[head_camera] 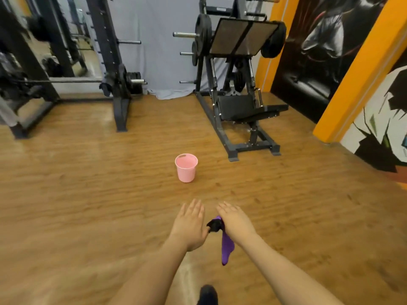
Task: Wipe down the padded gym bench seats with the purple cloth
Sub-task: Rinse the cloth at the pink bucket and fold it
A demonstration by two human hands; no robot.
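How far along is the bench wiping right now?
No wiping is visible. The purple cloth hangs under the right hand, beside the left hand, over bare floor. The padded seat of the machine stands ahead, beyond the pink bucket, untouched.

Purple cloth (227, 245) top under right hand (234, 221)

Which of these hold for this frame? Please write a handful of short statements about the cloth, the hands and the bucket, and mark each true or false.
1. The purple cloth hangs below the right hand. True.
2. The pink bucket lies tipped on its side. False: it stands upright on the wooden floor.
3. The left hand has its fingers stretched out. True.
4. The cloth is pressed against the leg press seat. False: it is held over the floor, well short of the machine.
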